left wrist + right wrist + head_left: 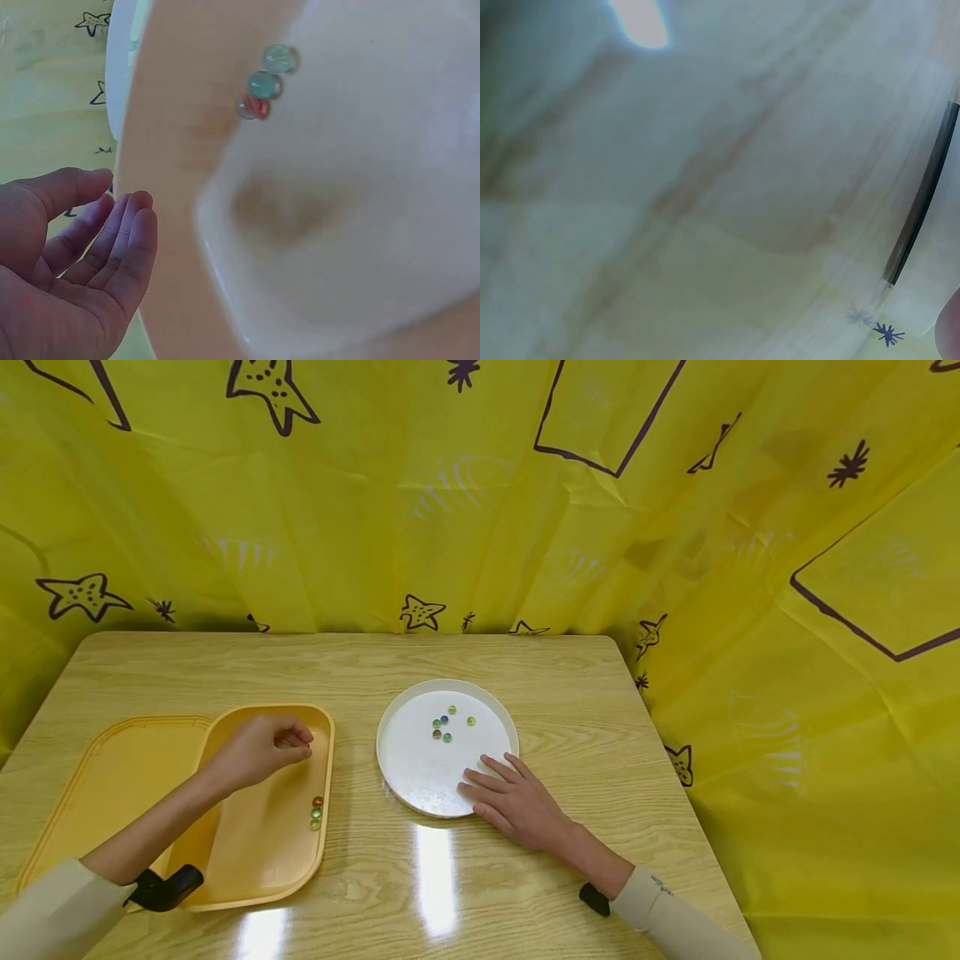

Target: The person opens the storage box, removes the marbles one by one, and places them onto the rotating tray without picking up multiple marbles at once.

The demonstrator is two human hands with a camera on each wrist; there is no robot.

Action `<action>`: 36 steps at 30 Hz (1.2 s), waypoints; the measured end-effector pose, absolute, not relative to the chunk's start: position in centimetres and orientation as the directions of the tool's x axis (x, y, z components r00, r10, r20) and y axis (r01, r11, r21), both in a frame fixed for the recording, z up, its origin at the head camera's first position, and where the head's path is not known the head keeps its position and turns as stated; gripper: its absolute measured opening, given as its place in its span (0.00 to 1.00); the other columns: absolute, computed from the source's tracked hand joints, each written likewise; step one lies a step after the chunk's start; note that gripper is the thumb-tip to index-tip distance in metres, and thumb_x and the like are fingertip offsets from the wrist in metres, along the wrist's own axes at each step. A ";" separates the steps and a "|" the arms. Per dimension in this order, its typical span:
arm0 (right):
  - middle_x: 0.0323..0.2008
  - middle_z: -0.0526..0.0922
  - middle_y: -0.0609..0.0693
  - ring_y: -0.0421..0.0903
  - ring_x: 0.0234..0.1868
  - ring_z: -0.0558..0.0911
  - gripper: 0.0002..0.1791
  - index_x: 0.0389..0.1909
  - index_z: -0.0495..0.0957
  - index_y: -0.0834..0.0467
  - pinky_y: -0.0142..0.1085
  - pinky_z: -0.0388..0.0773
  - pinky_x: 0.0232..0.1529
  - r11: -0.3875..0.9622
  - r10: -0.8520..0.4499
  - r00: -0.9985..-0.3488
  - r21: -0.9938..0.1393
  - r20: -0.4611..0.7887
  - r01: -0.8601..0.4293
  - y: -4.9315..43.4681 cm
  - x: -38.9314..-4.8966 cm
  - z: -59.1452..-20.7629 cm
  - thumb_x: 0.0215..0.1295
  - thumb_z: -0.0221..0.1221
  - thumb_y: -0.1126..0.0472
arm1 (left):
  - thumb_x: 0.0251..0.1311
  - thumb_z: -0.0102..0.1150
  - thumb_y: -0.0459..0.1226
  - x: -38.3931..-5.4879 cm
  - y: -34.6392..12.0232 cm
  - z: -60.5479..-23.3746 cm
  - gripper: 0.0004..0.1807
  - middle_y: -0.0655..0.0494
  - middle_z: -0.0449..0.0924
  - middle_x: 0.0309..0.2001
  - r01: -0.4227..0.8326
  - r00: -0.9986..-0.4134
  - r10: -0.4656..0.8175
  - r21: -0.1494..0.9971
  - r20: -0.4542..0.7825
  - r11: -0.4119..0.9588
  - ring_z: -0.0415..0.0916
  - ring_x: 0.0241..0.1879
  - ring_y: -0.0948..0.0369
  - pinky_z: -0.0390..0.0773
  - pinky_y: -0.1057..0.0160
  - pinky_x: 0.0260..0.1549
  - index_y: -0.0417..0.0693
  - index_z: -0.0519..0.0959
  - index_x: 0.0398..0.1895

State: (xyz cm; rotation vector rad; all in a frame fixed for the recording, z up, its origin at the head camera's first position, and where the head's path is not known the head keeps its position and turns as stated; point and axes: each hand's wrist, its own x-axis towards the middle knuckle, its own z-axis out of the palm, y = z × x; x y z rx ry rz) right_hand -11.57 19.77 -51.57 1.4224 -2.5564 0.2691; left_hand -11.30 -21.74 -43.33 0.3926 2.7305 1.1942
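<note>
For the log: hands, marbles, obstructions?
Left hand empty over orange bin. Right hand at round white tray. Six glass marbles in tray, three in bin. No visible obstruction.

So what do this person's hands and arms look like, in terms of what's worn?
The left hand and right hand wear no gloves. Both arms have long, pale cream sleeves. A black wrist-worn device shows at each cuff; the right cuff also bears a small greyish mark.

On the pale wood-grain table I see one round white dish and two overlapping, round-cornered yellow-orange trays.
</note>
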 end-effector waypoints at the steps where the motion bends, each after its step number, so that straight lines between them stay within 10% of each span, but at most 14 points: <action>1: 0.65 0.75 0.45 0.52 0.71 0.65 0.28 0.66 0.76 0.47 0.55 0.57 0.69 0.517 -0.816 -0.511 -0.054 0.269 -0.854 19.8 -11.6 -51.6 0.82 0.33 0.44 | 0.61 0.66 0.29 -11.2 -21.9 -43.5 0.04 0.55 0.82 0.31 0.182 -0.957 0.290 0.733 -0.022 0.655 0.78 0.32 0.58 0.77 0.63 0.30 0.35 0.82 0.36; 36: 0.66 0.75 0.45 0.52 0.71 0.66 0.28 0.66 0.76 0.48 0.55 0.56 0.69 0.514 -0.816 -0.508 -0.054 0.277 -0.856 19.9 -11.5 -51.6 0.82 0.34 0.44 | 0.50 0.69 0.30 -10.2 -20.8 -46.9 0.06 0.61 0.77 0.24 0.128 -0.871 0.433 0.745 -0.231 0.655 0.71 0.25 0.63 0.72 0.65 0.26 0.42 0.81 0.29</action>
